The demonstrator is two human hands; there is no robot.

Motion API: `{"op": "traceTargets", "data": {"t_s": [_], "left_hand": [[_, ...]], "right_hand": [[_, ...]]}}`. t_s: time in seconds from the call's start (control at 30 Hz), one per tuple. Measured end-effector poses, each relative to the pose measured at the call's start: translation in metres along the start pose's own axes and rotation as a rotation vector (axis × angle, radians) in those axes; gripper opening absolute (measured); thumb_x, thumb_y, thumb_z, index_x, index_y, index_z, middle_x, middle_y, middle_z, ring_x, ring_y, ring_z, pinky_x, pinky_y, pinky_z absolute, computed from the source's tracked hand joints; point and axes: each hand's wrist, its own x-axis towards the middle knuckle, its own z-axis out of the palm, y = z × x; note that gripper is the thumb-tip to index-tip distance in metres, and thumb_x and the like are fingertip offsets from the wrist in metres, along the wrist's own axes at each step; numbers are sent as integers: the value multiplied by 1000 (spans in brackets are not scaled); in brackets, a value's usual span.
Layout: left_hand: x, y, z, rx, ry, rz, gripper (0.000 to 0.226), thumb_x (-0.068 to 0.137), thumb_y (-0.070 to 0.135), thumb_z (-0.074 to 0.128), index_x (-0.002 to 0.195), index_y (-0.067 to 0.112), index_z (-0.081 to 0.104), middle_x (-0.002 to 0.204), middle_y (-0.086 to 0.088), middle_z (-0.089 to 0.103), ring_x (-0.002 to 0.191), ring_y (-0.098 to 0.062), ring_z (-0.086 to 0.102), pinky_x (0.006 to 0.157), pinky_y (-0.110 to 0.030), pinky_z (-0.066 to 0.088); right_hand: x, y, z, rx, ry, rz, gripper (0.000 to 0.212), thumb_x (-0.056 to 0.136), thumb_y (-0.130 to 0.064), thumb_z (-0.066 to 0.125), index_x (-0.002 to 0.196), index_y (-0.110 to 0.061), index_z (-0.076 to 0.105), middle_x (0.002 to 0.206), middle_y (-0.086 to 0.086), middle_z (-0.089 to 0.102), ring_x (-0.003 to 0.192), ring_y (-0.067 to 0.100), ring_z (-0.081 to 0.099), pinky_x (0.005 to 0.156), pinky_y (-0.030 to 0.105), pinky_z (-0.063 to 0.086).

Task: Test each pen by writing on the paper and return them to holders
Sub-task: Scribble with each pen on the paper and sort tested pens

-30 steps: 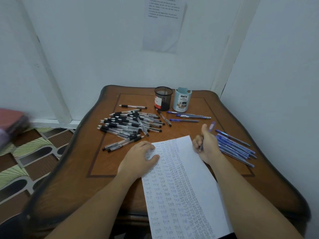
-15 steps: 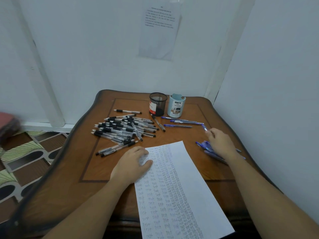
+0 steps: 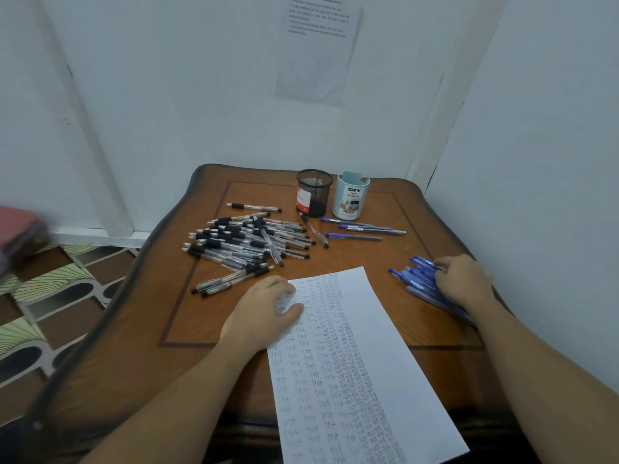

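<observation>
left hand [image 3: 264,309] lies flat, fingers relaxed, on the top-left corner of the paper [image 3: 355,363], right hand [image 3: 464,279] sits on the blue pen pile [image 3: 415,279] by the table [image 3: 134,329] right edge, fingers bent, can't tell if gripping, black pens [image 3: 241,242] loose left of mesh holder [image 3: 314,192].

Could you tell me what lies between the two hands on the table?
In the head view: the top end of the paper, then bare tabletop, then blue pens.
</observation>
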Motion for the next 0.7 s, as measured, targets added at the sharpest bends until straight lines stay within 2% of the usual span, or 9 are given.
{"op": "traceTargets", "data": {"t_s": [0.13,0.23,0.37,0.47,0.53,0.6,0.7], "left_hand": [[1,-1,0,-10,2,-6,40,94,50,57,127,29,62,130,20,51,121,1,44,96,-18,31],[1,-2,1,-8,3,-15,41,94,51,56,128,30,61,131,21,50,121,3,41,97,-18,29],[2,-4,2,-15,1,-23,42,93,53,56,129,31,60,133,21,48,123,3,39,97,-18,28],[3,-5,3,-15,7,-21,43,93,54,56,130,31,59,135,21,48,124,3,38,97,-17,26],[2,-4,3,-18,5,-16,44,93,54,56,131,32,59,135,21,47,125,3,38,97,-17,26],[2,-5,3,-23,7,-12,44,94,53,56,131,31,59,136,21,47,126,3,37,98,-17,26],[1,-5,1,-32,11,-7,45,94,52,56,132,29,60,135,20,48,125,3,38,99,-16,27]], "right_hand": [[5,-17,-2,-12,120,-43,25,97,-19,52,106,-9,74,104,12,71,97,29,63,96,44,46],[14,-41,1,-56,145,-98,25,100,-18,50,107,-9,72,104,11,69,98,27,62,94,42,41],[27,-83,11,-90,58,-225,38,100,-9,47,133,-23,63,130,8,62,119,27,56,102,45,36],[36,-115,22,-108,-141,-278,59,102,-9,43,154,-35,35,158,7,38,143,31,34,115,53,24],[38,-130,27,-167,-264,-249,60,106,-17,39,158,-39,20,165,9,22,150,36,17,119,58,15],[38,-140,30,-211,-281,-233,50,108,-29,35,156,-39,26,163,12,22,150,38,16,119,59,13],[34,-144,33,-210,-163,-226,32,106,-34,41,135,-32,54,149,12,41,141,33,32,115,55,22]]}}
